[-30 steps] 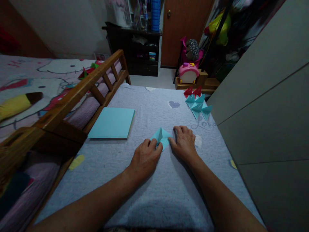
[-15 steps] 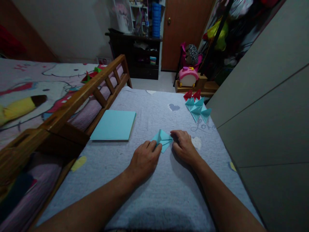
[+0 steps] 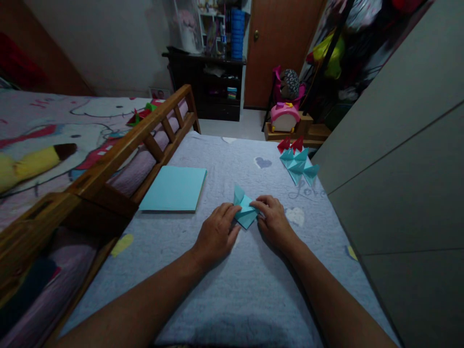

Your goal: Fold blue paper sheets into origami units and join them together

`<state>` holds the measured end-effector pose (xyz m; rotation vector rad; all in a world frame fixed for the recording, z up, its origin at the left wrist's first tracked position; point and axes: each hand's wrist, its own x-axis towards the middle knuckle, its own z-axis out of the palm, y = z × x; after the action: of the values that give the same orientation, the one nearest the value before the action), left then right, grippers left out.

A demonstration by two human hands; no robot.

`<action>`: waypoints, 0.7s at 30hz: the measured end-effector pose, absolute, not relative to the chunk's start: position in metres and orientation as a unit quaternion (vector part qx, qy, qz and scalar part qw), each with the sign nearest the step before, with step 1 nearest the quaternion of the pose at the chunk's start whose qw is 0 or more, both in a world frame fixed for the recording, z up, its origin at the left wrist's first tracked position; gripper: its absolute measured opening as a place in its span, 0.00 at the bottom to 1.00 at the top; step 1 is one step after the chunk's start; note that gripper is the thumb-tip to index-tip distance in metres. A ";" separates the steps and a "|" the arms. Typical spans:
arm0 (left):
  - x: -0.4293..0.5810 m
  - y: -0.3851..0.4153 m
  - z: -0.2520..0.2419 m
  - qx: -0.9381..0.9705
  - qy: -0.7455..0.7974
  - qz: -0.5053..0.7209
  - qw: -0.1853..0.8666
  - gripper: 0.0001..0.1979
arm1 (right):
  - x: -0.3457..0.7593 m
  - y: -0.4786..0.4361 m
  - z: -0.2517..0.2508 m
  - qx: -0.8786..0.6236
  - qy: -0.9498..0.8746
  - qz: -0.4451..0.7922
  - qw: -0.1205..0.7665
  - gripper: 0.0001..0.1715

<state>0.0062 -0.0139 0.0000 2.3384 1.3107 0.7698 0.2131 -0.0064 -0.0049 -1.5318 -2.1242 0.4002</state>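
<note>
A small folded teal paper (image 3: 246, 215) lies on the bed sheet between my hands, with one pointed flap standing up at its upper left. My left hand (image 3: 218, 229) grips the paper's left side with its fingertips. From the right, my right hand (image 3: 273, 218) holds the other side, its index finger resting on top. A stack of flat teal sheets (image 3: 174, 189) sits to the left. Several folded teal pieces (image 3: 297, 165) stand at the upper right, with red folded pieces (image 3: 290, 145) just behind them.
A wooden bed rail (image 3: 145, 140) runs along the left side. The pale cabinet (image 3: 398, 159) borders the right edge of the bed. Past the foot of the bed stand a dark shelf (image 3: 203, 87) and a pink toy case (image 3: 284, 117).
A flap of the folded paper now stands up at the left. My right hand has moved in onto the paper's right side, and my left fingers have shifted on its left side.
</note>
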 end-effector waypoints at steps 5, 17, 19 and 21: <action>0.006 -0.012 0.000 0.817 0.455 0.292 0.202 0.25 | 0.215 -0.003 -0.007 -0.523 -0.780 0.156 0.306 0.16; -0.004 -0.009 0.012 0.746 0.435 0.392 0.318 0.16 | 0.201 -0.019 0.024 -0.452 -0.737 0.298 0.404 0.09; -0.006 -0.007 0.012 0.711 0.433 0.399 0.384 0.14 | 0.202 -0.021 0.027 -0.420 -0.721 0.375 0.404 0.09; -0.006 -0.006 0.011 0.660 0.427 0.414 0.459 0.13 | 0.204 -0.023 0.029 -0.378 -0.692 0.455 0.413 0.14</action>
<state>-0.0064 -0.0058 0.0107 1.6249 1.0527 1.0204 0.2037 -0.0226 0.0286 -0.9498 -1.7402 1.1450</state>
